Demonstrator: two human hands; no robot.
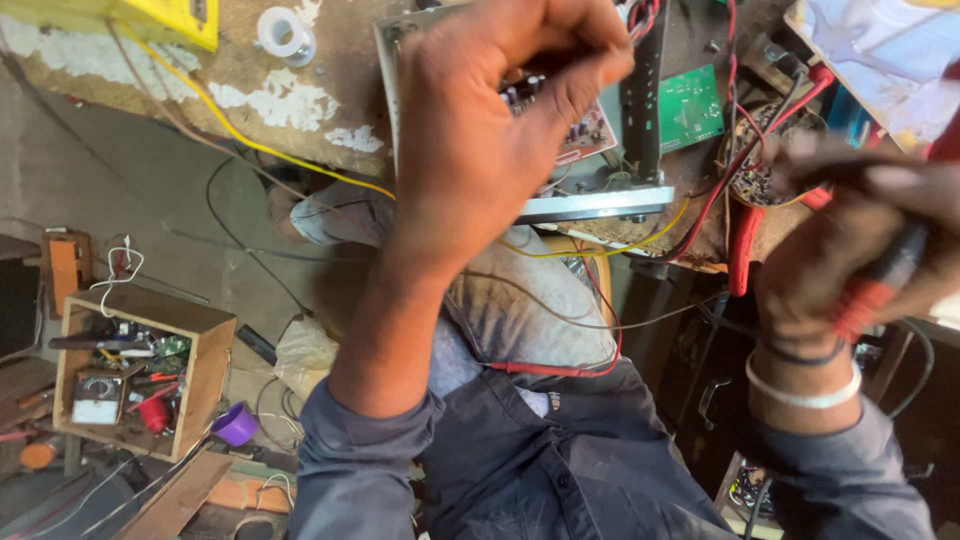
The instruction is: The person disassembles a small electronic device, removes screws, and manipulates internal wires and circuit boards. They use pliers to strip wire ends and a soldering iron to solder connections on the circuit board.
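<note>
Head view, looking down past the knees to a cluttered bench.

Nearest, at 6 o'clock: dark blue shirt sleeves and grey trousers (520,310), a red lead (560,370) draped across the lap.

Right hand (860,250), at 3 o'clock: blurred, fingers closed around a red-and-black handled tool (880,285), probably a probe or iron; its tip cannot be made out. White bangle (805,392) on the wrist.

Left hand (500,120), at 12 o'clock: curled into a loose fist, fingertips pinched just over a brown circuit board (590,135) inside an open metal chassis (600,203). Whether it pinches a wire or component, cannot tell.

Beyond, at 1 o'clock: green circuit board (690,108); at 2 o'clock, a round unit with tangled wiring (765,175). Yellow wire (240,135) crosses the worn benchtop (300,110). White spool (285,35) at 11 o'clock. Wooden box of tools (140,370) on the floor at 8 o'clock.

Risk, as judged: loose leads across lap and bench edge could snag on a moving wrist and drag the chassis off the bench; a tool tip near crowded wiring could touch the wrong point.
</note>
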